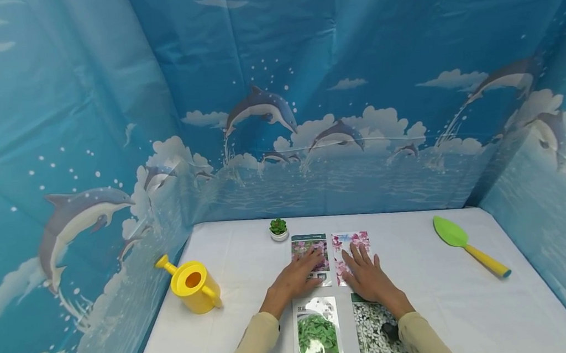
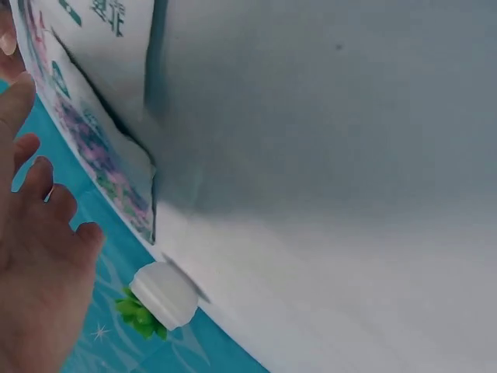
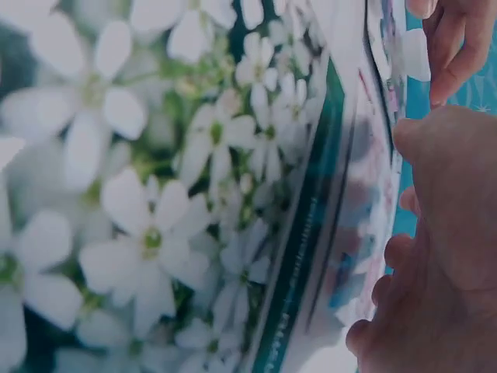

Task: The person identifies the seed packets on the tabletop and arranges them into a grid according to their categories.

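Four seed packets would be several here: they lie in two rows on the white table. My left hand is spread over the back left packet with purple-pink flowers. Over the back right packet with pink blossoms lies my right hand, fingers extended. Below the left hand is a green-leaf packet; the white-flower packet sits partly under the right wrist and fills much of the right wrist view. Neither hand has its fingers curled round anything.
A small potted succulent stands behind the packets. To the left is a yellow watering can; to the right lies a toy shovel with green blade and yellow handle. A dolphin-print curtain borders the white table.
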`<state>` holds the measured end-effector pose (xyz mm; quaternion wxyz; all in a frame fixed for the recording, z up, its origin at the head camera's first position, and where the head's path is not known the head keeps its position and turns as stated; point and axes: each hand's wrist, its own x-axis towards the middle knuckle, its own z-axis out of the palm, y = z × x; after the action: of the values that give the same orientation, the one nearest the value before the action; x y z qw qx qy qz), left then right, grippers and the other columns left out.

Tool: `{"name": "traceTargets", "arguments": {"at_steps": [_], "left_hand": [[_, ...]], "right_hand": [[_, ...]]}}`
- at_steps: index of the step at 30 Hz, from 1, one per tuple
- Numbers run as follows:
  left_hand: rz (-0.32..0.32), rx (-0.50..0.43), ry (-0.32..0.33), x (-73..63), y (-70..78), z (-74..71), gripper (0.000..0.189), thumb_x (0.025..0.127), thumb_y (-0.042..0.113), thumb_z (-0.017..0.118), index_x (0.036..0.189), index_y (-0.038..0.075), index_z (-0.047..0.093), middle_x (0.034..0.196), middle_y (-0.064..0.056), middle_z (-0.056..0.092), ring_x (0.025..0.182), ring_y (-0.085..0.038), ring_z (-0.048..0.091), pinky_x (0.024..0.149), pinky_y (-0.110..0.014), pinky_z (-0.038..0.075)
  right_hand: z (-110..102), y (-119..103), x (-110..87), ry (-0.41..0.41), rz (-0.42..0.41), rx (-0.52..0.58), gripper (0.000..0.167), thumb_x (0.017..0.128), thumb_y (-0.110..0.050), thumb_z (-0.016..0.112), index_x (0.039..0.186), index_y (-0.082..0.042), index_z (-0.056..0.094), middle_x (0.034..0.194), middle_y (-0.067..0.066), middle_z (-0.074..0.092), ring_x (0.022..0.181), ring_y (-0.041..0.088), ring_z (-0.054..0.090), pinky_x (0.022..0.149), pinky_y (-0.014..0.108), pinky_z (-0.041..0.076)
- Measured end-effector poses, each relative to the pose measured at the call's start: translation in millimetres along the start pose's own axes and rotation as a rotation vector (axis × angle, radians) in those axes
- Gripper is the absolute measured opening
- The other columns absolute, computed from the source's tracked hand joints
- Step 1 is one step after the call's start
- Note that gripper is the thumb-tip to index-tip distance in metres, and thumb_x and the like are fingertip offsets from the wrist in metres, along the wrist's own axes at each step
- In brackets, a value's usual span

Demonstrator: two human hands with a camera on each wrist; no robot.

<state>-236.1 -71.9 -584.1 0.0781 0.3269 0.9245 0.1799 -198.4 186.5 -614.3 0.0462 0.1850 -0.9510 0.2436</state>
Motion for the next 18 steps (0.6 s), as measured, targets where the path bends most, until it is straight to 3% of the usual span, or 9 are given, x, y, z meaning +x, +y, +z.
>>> {"name": "traceTargets", "arguments": {"at_steps": [6, 12, 18], "left_hand": [[0.042, 0.013, 0.065, -27.4, 11.6, -3.5, 0.07, 0.107, 0.033, 0.07, 0.168, 0.013, 0.041, 0.177, -0.01, 0.03, 0.163, -0.031, 0.028, 0.13, -0.054, 0.029], [0.075, -0.058, 0.032, -72.0, 35.3, -0.7, 0.07, 0.108, 0.035, 0.068, 0.168, 0.013, 0.039, 0.179, -0.007, 0.026, 0.164, -0.027, 0.027, 0.128, -0.05, 0.035], [0.137, -0.031, 0.037, -100.2, 49.0, 14.5, 0.071, 0.109, 0.038, 0.067, 0.167, 0.008, 0.04, 0.177, -0.009, 0.03, 0.163, -0.029, 0.029, 0.127, -0.047, 0.038]], "right_hand": [[-18, -10, -19.2, -0.014, 0.039, 0.026, 0.064, 0.109, -0.028, 0.065, 0.163, 0.001, 0.044, 0.172, 0.033, 0.025, 0.159, 0.058, 0.017, 0.12, 0.084, 0.015], [-32, -18, -65.5, -0.04, 0.059, 0.13, 0.071, 0.105, -0.031, 0.072, 0.165, -0.004, 0.043, 0.175, 0.029, 0.023, 0.159, 0.056, 0.018, 0.121, 0.082, 0.014], [-30, -24, -100.9, -0.171, 0.126, 0.082, 0.082, 0.1, -0.047, 0.076, 0.166, -0.009, 0.044, 0.176, 0.021, 0.026, 0.161, 0.052, 0.019, 0.125, 0.075, 0.022]]}}
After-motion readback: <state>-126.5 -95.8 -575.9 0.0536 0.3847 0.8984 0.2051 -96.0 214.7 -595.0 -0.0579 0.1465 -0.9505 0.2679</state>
